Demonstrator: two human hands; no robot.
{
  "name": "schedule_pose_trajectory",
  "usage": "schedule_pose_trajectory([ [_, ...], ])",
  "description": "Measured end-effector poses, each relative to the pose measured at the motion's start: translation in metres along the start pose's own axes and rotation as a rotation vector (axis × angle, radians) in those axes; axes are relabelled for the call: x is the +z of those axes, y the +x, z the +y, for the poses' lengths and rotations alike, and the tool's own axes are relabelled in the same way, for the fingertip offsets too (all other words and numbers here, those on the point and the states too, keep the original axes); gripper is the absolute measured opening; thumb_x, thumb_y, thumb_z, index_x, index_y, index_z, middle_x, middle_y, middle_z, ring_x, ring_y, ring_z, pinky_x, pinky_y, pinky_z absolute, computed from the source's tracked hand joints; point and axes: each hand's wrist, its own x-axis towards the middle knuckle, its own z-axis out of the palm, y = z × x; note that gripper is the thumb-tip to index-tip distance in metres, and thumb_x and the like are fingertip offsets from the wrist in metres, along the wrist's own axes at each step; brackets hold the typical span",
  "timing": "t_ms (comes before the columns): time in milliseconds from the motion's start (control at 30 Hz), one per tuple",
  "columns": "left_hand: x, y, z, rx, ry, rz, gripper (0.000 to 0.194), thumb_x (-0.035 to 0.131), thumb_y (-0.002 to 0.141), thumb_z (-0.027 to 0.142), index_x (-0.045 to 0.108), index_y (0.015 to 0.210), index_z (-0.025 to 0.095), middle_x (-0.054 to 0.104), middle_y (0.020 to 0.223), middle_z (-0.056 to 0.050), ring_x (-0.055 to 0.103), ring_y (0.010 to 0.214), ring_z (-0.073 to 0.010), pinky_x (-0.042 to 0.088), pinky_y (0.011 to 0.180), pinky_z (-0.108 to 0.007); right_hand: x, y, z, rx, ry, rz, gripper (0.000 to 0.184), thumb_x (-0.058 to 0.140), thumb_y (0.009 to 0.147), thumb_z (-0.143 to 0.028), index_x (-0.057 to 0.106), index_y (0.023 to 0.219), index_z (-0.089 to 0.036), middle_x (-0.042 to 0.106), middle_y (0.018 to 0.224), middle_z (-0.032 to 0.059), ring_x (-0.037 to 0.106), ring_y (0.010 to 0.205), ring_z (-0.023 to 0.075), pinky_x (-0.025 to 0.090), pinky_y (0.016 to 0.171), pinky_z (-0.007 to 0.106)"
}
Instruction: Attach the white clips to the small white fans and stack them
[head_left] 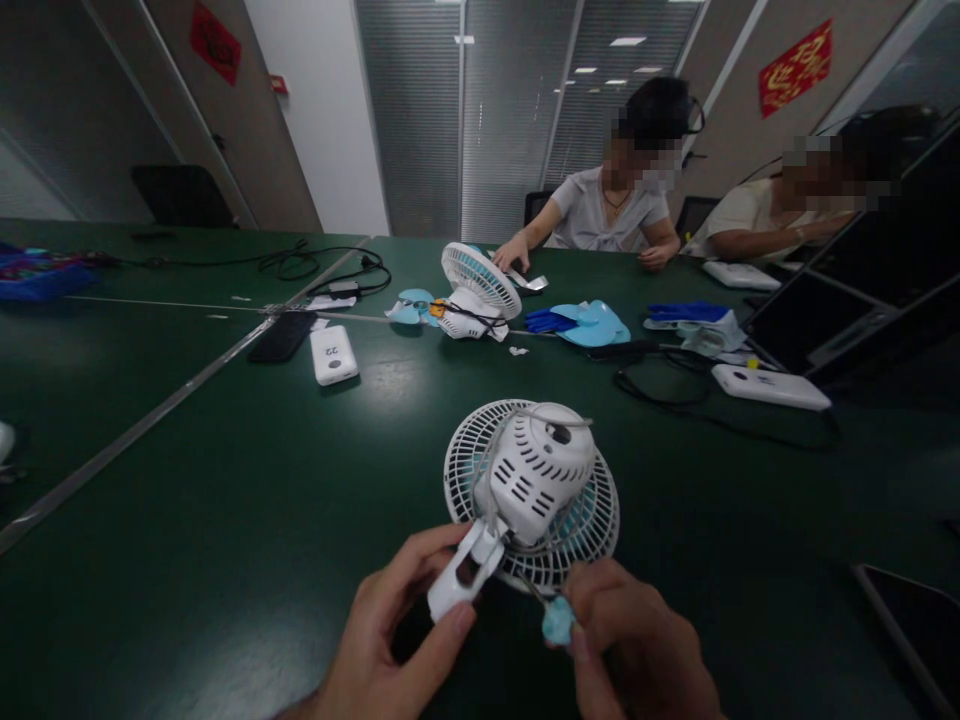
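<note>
A small white fan (551,470) lies face down on the green table, its round grille (457,465) under the slotted motor housing. My left hand (397,625) grips the white clip-like bracket (450,590) at the fan's near side, thumb and fingers on either side of it. Between the fingertips of my right hand (630,640) is a light-blue knob (557,621) with a thin metal shaft pointing toward the bracket's joint. Whether the shaft's tip touches the fan, I cannot tell. A grey cord loops around the housing.
Across the table (225,480), a second white fan (480,290) stands near a person's hand (512,253). Light-blue fan blades (596,325), a white power bank (334,355), another power bank (772,387) and black cables (660,400) lie beyond my fan. At right is a dark-screened device (911,620).
</note>
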Motion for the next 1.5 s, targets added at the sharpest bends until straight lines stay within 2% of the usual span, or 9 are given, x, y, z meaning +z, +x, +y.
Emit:
schedule_pose_trajectory([
  [167, -0.008, -0.007, 0.010, 0.369, 0.225, 0.066, 0.045, 0.059, 0.099, 0.021, 0.060, 0.143, 0.030, 0.073, 0.101, -0.008, 0.072, 0.082, -0.0187, 0.064, 0.071, -0.026, 0.001, -0.002, 0.009, 0.232, 0.105, 0.078, 0.015, 0.052, 0.098, -0.010, 0.054, 0.097, -0.025, 0.056, 0.081, 0.0013, 0.056, 0.069, 0.0170, 0.051, 0.060, 0.028],
  [267, -0.007, -0.010, 0.012, 0.474, 0.371, 0.063, 0.041, 0.058, 0.097, 0.013, 0.069, 0.131, 0.033, 0.067, 0.099, -0.007, 0.070, 0.082, -0.0178, 0.061, 0.062, -0.022, 0.002, -0.001, 0.011, 0.283, 0.126, 0.092, 0.012, 0.051, 0.102, -0.014, 0.053, 0.097, -0.026, 0.054, 0.081, -0.0001, 0.053, 0.067, 0.0157, 0.049, 0.059, 0.026],
  [500, -0.004, -0.016, 0.014, 0.386, 0.568, 0.120, 0.043, 0.048, 0.095, 0.000, 0.073, 0.118, 0.026, 0.055, 0.112, -0.009, 0.066, 0.092, -0.0163, 0.059, 0.066, -0.022, 0.003, -0.007, 0.009, 0.228, 0.104, 0.039, 0.011, 0.050, 0.102, -0.015, 0.052, 0.098, -0.024, 0.055, 0.083, 0.0020, 0.056, 0.074, 0.0180, 0.052, 0.065, 0.029],
  [700, -0.010, -0.005, 0.004, 0.400, 0.489, 0.124, 0.043, 0.066, 0.088, 0.001, 0.057, 0.127, 0.017, 0.063, 0.106, -0.008, 0.066, 0.097, -0.0171, 0.061, 0.080, -0.023, 0.004, -0.010, 0.010, 0.211, 0.076, 0.040, 0.008, 0.056, 0.100, -0.015, 0.055, 0.098, -0.023, 0.058, 0.083, 0.0038, 0.059, 0.076, 0.0191, 0.056, 0.066, 0.031],
  [867, -0.007, -0.003, -0.001, 0.413, 0.500, 0.052, 0.032, 0.069, 0.087, 0.000, 0.058, 0.112, 0.017, 0.062, 0.099, -0.005, 0.065, 0.090, -0.0144, 0.058, 0.079, -0.020, 0.007, -0.012, 0.010, 0.162, 0.068, 0.038, 0.007, 0.059, 0.098, -0.016, 0.056, 0.098, -0.023, 0.061, 0.083, 0.0045, 0.063, 0.077, 0.0208, 0.059, 0.074, 0.036],
  [1000, -0.007, -0.001, 0.002, 0.433, 0.539, 0.079, 0.030, 0.068, 0.088, 0.000, 0.061, 0.110, 0.018, 0.060, 0.105, -0.006, 0.064, 0.094, -0.0142, 0.058, 0.082, -0.021, 0.009, -0.012, 0.009, 0.132, 0.056, 0.035, 0.008, 0.060, 0.097, -0.016, 0.056, 0.097, -0.023, 0.063, 0.083, 0.0041, 0.064, 0.076, 0.0209, 0.060, 0.076, 0.037],
  [1133, -0.006, 0.007, 0.003, 0.318, 0.531, 0.035, 0.027, 0.065, 0.092, 0.003, 0.062, 0.112, 0.021, 0.058, 0.108, -0.005, 0.064, 0.096, -0.0133, 0.058, 0.082, -0.020, 0.010, -0.010, 0.009, 0.125, 0.053, 0.023, 0.012, 0.055, 0.098, -0.012, 0.053, 0.099, -0.023, 0.061, 0.084, 0.0039, 0.064, 0.078, 0.0204, 0.058, 0.077, 0.037],
  [1267, -0.004, 0.010, -0.001, 0.261, 0.499, 0.008, 0.027, 0.067, 0.094, 0.008, 0.062, 0.116, 0.023, 0.059, 0.115, -0.005, 0.065, 0.103, -0.0152, 0.058, 0.086, -0.023, 0.010, -0.004, 0.006, 0.088, 0.009, -0.010, 0.018, 0.052, 0.095, -0.005, 0.051, 0.100, -0.022, 0.060, 0.085, 0.0042, 0.063, 0.080, 0.0198, 0.055, 0.071, 0.034],
  [1500, -0.002, 0.007, 0.002, 0.310, 0.458, 0.012, 0.035, 0.061, 0.088, 0.006, 0.061, 0.120, 0.021, 0.060, 0.122, -0.011, 0.066, 0.109, -0.0200, 0.061, 0.089, -0.029, 0.013, 0.005, -0.001, 0.056, -0.039, 0.039, 0.020, 0.052, 0.092, -0.004, 0.050, 0.097, -0.023, 0.058, 0.081, 0.0015, 0.062, 0.073, 0.0181, 0.050, 0.064, 0.030],
])
